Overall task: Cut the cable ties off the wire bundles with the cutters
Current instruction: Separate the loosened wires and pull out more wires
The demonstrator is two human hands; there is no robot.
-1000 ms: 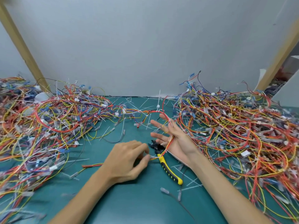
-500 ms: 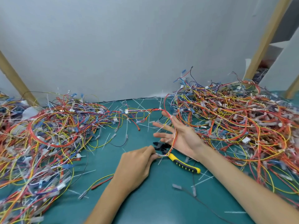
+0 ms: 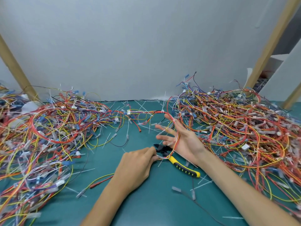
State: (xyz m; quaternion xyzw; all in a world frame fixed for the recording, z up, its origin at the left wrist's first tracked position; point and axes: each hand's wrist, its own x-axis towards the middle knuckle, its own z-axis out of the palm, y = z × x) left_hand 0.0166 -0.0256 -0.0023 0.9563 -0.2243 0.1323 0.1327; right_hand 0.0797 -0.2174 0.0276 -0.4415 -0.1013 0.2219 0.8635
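Note:
A thin wire bundle (image 3: 176, 137) of red, orange, yellow and white strands runs across my right hand (image 3: 184, 141). That hand lies palm up with its fingers spread and straight. The bundle arcs on from there toward the left pile. My left hand (image 3: 136, 167) pinches the bundle's near end between thumb and fingertips, just beside the cutters' black head. The cutters (image 3: 184, 168), with yellow and black handles, lie on the green mat (image 3: 154, 201) under the bundle, and neither hand holds them. White cable ties sit on the bundle near my right fingers.
A big tangled heap of wires (image 3: 48, 136) fills the left side and another heap (image 3: 236, 128) fills the right. Cut white tie pieces and loose single wires litter the mat between them. A grey wall with slanted wooden posts (image 3: 268, 46) stands behind.
My left hand has slid right and closed its fingertips on the bundle's end by the cutters' head. My right hand stays palm up under the bundle. The view has shifted slightly.

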